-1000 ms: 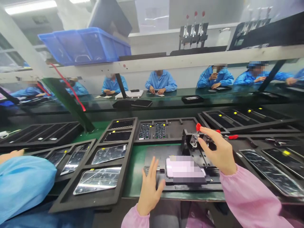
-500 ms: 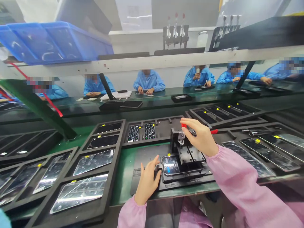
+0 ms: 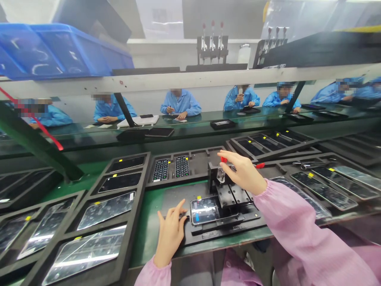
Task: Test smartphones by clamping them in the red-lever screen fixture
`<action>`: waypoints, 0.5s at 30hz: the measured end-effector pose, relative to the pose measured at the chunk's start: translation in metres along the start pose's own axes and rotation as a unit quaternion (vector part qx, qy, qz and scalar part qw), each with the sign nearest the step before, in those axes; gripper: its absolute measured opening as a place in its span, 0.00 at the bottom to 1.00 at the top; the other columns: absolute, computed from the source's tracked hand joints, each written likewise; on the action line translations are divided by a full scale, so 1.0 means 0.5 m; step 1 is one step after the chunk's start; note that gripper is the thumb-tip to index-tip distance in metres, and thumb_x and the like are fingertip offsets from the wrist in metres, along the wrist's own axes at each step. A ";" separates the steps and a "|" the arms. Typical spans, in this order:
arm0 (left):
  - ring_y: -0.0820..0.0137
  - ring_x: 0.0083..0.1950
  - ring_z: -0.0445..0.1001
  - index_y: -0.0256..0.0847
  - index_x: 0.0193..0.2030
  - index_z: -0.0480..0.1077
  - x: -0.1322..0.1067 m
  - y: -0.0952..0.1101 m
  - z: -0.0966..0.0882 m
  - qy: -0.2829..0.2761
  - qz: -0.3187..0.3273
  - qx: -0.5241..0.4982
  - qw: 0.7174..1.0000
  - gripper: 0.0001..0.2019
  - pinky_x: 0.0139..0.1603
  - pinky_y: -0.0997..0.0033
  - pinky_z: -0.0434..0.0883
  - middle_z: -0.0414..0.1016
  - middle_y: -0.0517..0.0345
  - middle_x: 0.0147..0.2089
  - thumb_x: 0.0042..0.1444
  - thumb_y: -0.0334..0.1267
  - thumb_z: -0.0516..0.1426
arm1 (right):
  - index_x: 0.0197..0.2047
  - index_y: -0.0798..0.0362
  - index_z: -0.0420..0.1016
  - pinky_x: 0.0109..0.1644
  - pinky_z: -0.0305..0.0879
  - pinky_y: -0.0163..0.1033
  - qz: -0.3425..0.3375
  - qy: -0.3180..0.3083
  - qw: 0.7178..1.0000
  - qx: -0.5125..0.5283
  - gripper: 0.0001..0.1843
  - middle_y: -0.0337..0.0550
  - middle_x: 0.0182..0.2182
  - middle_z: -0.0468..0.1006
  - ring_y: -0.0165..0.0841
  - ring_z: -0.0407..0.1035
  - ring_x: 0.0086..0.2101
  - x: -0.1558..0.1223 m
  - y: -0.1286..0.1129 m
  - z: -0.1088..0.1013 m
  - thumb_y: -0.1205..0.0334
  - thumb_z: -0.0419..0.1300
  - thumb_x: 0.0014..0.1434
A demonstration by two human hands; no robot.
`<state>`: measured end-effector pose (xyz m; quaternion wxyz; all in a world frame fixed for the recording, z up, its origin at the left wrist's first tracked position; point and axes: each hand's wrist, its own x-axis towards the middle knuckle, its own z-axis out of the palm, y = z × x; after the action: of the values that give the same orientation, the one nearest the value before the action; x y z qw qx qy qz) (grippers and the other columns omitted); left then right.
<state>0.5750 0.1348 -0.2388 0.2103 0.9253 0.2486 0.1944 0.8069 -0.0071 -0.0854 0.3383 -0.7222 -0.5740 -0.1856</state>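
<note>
A smartphone point(image 3: 208, 210) lies flat in a black metal jig point(image 3: 226, 226), its screen up and reflecting light. My right hand point(image 3: 242, 172) sits over the jig's upright clamp block point(image 3: 218, 174), with thumb and fingertips around a red clamp handle point(image 3: 224, 159). A second red handle point(image 3: 260, 165) sticks out beyond my fingers. My left hand point(image 3: 170, 234) rests at the jig's left end, fingers apart and close to the phone's left edge, holding nothing that I can see. Part of the clamp is hidden under my right palm.
Black foam trays point(image 3: 104, 210) of glass-faced phone panels flank the jig on the green bench point(image 3: 149, 210). A tray with two dark strips point(image 3: 169, 167) stands behind it. A blue bin point(image 3: 59, 49) sits on a shelf above. Co-workers in blue smocks sit across the bench.
The view has swung, so the bench items sit further left and lower. My left hand has moved up to the jig's left end. My right hand stays over the clamp.
</note>
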 end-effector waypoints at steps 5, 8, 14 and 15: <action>0.65 0.56 0.64 0.53 0.65 0.39 -0.018 -0.044 -0.041 -0.015 -0.037 -0.015 0.999 0.27 0.60 0.33 0.42 0.69 0.57 0.52 0.60 0.32 0.41 | 0.52 0.58 0.67 0.58 0.62 0.44 0.008 0.007 1.000 -0.008 0.17 0.52 0.51 0.70 0.36 0.64 0.52 0.002 -0.001 0.004 0.64 0.51 0.60; 0.64 0.62 0.59 0.55 0.65 0.40 -0.029 -0.053 -0.054 -0.001 -0.042 -0.023 0.999 0.27 0.61 0.35 0.44 0.64 0.56 0.59 0.60 0.32 0.41 | 0.52 0.60 0.67 0.57 0.63 0.45 0.010 0.011 1.000 -0.014 0.17 0.53 0.50 0.71 0.37 0.65 0.51 0.006 -0.004 0.010 0.64 0.51 0.60; 0.66 0.53 0.70 0.45 0.64 0.46 -0.032 -0.068 -0.045 0.032 -0.024 -0.080 0.996 0.25 0.55 0.56 0.65 0.71 0.52 0.51 0.60 0.37 0.46 | 0.51 0.61 0.67 0.54 0.66 0.46 0.013 0.010 1.000 -0.019 0.17 0.53 0.47 0.73 0.39 0.68 0.48 0.014 -0.011 0.011 0.65 0.51 0.60; 0.67 0.49 0.72 0.45 0.64 0.48 -0.030 -0.069 -0.040 0.032 -0.030 -0.087 0.995 0.25 0.52 0.59 0.68 0.73 0.53 0.48 0.59 0.37 0.46 | 0.51 0.60 0.67 0.53 0.66 0.46 0.014 0.009 1.000 -0.019 0.17 0.53 0.47 0.74 0.39 0.68 0.48 0.015 -0.011 0.011 0.65 0.51 0.60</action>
<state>0.5405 0.1596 -0.2426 0.2879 0.8888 0.2647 0.2390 0.8030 0.0023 -0.0828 0.3324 -0.7350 -0.5570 -0.1978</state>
